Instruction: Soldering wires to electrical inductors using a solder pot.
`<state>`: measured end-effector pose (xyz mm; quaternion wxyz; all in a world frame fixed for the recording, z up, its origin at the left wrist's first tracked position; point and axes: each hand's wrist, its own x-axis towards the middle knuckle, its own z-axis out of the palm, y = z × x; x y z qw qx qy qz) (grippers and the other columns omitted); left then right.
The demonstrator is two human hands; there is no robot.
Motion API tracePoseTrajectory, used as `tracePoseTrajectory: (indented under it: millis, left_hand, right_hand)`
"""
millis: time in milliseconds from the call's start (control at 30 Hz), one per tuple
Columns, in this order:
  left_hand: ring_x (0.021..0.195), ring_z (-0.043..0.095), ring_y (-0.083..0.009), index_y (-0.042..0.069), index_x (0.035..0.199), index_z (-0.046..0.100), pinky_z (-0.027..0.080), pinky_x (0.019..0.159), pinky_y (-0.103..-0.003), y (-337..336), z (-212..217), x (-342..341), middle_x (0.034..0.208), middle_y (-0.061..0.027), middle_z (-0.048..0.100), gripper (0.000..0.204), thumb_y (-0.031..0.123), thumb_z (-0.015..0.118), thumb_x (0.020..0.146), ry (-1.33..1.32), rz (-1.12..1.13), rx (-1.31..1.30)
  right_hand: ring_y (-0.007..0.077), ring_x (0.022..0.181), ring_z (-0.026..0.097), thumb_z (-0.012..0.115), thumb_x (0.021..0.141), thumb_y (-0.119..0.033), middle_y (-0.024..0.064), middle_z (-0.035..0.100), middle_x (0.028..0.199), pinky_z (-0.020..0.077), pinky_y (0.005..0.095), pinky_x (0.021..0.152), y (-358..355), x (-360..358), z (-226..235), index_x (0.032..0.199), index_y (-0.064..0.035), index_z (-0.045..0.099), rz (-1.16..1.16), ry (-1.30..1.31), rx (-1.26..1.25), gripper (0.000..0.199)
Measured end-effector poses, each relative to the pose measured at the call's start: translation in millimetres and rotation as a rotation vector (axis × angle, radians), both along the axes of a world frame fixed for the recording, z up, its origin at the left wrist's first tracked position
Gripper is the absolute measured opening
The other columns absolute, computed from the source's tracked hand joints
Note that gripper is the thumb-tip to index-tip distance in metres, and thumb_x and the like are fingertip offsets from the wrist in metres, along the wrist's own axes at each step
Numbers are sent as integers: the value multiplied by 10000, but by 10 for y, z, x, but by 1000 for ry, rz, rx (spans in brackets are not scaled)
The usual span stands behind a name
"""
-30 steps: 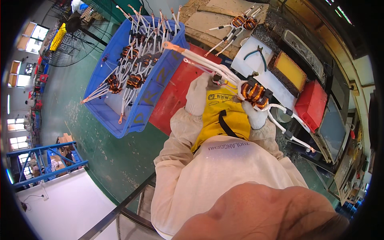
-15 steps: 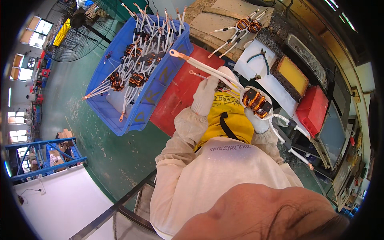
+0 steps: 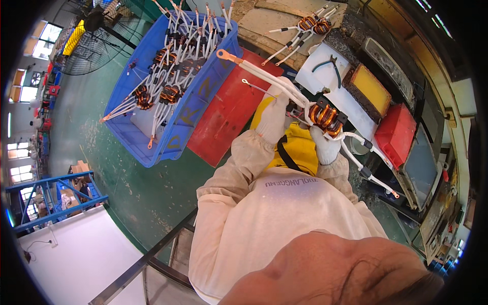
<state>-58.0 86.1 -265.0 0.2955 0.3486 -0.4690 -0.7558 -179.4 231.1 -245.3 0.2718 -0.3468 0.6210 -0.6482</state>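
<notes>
Copper coil [image 3: 324, 116] with white leads is gripped by both gloved hands, left hand [image 3: 274, 113] and right hand [image 3: 325, 147], beside blue crate [image 3: 179, 133].

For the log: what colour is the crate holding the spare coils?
Blue crate, seen best in the head view, on the green floor.

Your gloved left hand [image 3: 274, 114] and right hand [image 3: 325, 147] are raised at chest level, fingers closed, forearms bent inward
</notes>
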Motion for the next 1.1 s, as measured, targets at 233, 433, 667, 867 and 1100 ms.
tracePoseTrajectory:
  millis: [233,433,667,867,1100]
  left_hand:
    - [1146,633,-191,60,1424,526,499,1011,-316,-109,-56,-43,1297,-103,631,396,301,470,1115,-121,-258,-259]
    - [1179,653,-221,-17,1369,598,483,1046,-331,-216,286,180,1268,-150,685,616,508,427,1095,-2,-89,-95]
    - [1129,680,-276,-19,1395,550,539,1035,-425,-238,288,332,1288,-167,660,486,370,520,1105,284,49,125]
    - [1060,717,-291,-12,1316,572,615,929,-447,-268,106,313,1182,-156,699,373,287,563,1093,420,106,86]
    - [1159,683,-300,-4,1357,577,547,1040,-435,-209,37,239,1252,-164,695,366,234,561,1079,594,-15,429]
  right_hand:
    - [172,971,714,740,853,-15,104,734,1096,596,320,869,45,-109,-128,1223,30,650,-87,-272,-174,383]
    - [163,949,712,765,814,-2,87,727,1062,599,314,821,115,-238,-122,1172,0,647,-65,43,-42,376]
    - [179,911,734,776,795,1,105,733,1083,610,320,815,121,-195,-23,1169,12,627,-16,26,-41,403]
    - [183,953,730,784,799,10,124,713,1156,619,341,861,169,-178,-94,1263,20,553,40,-96,-13,518]
    - [225,1155,688,812,792,7,158,673,1293,576,373,1007,172,-244,-195,1339,-6,521,66,32,-127,620]
